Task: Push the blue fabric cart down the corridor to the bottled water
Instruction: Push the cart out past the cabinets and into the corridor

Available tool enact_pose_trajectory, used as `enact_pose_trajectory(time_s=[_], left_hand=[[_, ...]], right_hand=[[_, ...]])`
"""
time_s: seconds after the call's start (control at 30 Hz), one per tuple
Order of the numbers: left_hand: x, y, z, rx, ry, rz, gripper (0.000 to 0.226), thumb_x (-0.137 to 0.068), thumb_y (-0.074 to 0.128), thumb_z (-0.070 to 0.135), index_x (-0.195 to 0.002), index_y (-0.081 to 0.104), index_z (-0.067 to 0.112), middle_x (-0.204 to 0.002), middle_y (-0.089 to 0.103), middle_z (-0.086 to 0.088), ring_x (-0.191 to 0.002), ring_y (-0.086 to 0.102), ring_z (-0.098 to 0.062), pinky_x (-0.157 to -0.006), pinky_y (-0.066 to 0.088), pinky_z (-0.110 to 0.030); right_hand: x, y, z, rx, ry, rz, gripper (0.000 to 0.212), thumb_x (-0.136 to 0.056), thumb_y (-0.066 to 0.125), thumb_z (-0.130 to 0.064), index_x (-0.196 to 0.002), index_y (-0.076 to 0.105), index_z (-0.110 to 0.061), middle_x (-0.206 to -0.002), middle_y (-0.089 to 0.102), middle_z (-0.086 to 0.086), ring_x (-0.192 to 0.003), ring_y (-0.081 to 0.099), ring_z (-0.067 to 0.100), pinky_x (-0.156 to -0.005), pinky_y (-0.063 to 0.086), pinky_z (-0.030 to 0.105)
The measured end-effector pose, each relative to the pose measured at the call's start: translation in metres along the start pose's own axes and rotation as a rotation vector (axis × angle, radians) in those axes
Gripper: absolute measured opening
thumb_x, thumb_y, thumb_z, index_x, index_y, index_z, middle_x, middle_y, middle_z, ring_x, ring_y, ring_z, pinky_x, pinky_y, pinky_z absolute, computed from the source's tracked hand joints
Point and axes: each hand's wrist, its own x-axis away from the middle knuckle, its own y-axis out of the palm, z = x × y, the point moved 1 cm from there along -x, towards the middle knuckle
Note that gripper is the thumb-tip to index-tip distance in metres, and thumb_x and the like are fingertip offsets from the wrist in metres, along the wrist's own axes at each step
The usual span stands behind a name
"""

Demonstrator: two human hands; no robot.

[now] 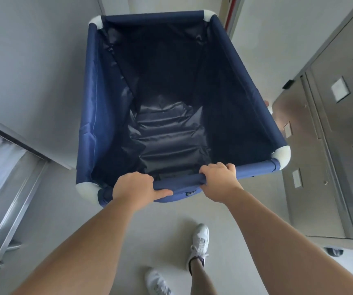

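Fingers (218, 167) of both hands curl over near rim bar of blue fabric cart (99, 107): left hand (134, 186), right hand (219, 180) clenched on it. Cart empty, on corridor floor between wall and steel cabinets (324, 133). Push evenly, keep right corner off cabinets. Bottled water not visible.

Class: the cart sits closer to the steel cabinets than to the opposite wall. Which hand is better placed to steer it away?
Probably the right hand: it grips the blue fabric cart nearest the steel cabinets.
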Motion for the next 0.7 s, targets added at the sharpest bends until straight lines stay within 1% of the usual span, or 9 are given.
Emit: enact_pose_trajectory(time_s=[0.07,0.13,0.3,0.47,0.53,0.7], left_hand=[[-0.015,-0.006,-0.005,-0.019,0.002,-0.033,0.069,-0.072,0.035,0.094,-0.063,0.047,0.027,-0.063,0.058,0.009,-0.059,0.050,-0.011,-0.051,0.031,-0.031],[-0.031,-0.013,-0.009,-0.036,-0.004,-0.058,0.069,-0.073,0.035,0.094,-0.065,0.048,0.027,-0.065,0.059,0.009,-0.061,0.052,-0.011,-0.052,0.031,-0.030],[-0.074,-0.033,-0.019,-0.053,-0.038,-0.046,0.073,-0.064,0.027,0.098,-0.066,0.049,0.028,-0.062,0.058,0.010,-0.058,0.049,-0.006,-0.050,0.028,-0.029],[-0.118,-0.051,-0.032,-0.079,-0.063,-0.044,0.073,-0.066,0.029,0.097,-0.072,0.056,0.029,-0.063,0.059,0.011,-0.058,0.048,-0.006,-0.051,0.029,-0.029],[-0.133,-0.056,-0.037,-0.084,-0.059,-0.040,0.072,-0.067,0.029,0.096,-0.071,0.055,0.029,-0.063,0.058,0.011,-0.059,0.047,-0.007,-0.052,0.029,-0.030],[-0.175,-0.068,-0.051,-0.054,-0.051,-0.001,0.079,-0.055,0.017,0.098,-0.065,0.052,0.028,-0.061,0.058,0.011,-0.061,0.052,-0.011,-0.052,0.031,-0.031]], right_hand=[[-0.017,-0.007,0.001,0.004,-0.005,-0.006,0.019,-0.091,0.053,-0.037,-0.109,0.053,-0.031,-0.098,0.056,-0.008,-0.092,0.046,0.019,-0.088,0.027,0.037],[-0.035,-0.013,0.002,0.009,-0.011,-0.021,0.020,-0.091,0.053,-0.038,-0.110,0.053,-0.030,-0.098,0.055,-0.008,-0.093,0.046,0.019,-0.089,0.027,0.037],[-0.084,-0.030,0.005,0.015,-0.044,-0.007,0.025,-0.092,0.054,-0.040,-0.114,0.054,-0.028,-0.104,0.058,-0.006,-0.102,0.050,0.021,-0.096,0.028,0.039],[-0.129,-0.045,0.007,0.012,-0.065,0.018,0.028,-0.094,0.053,-0.040,-0.119,0.052,-0.027,-0.105,0.057,-0.005,-0.103,0.050,0.022,-0.098,0.028,0.040],[-0.145,-0.049,0.008,0.007,-0.066,0.003,0.030,-0.095,0.054,-0.041,-0.121,0.051,-0.027,-0.108,0.057,-0.005,-0.106,0.049,0.022,-0.101,0.027,0.042],[-0.191,-0.062,0.007,-0.004,-0.062,-0.006,0.031,-0.094,0.055,-0.041,-0.121,0.052,-0.027,-0.107,0.057,-0.005,-0.107,0.049,0.023,-0.104,0.026,0.043]])
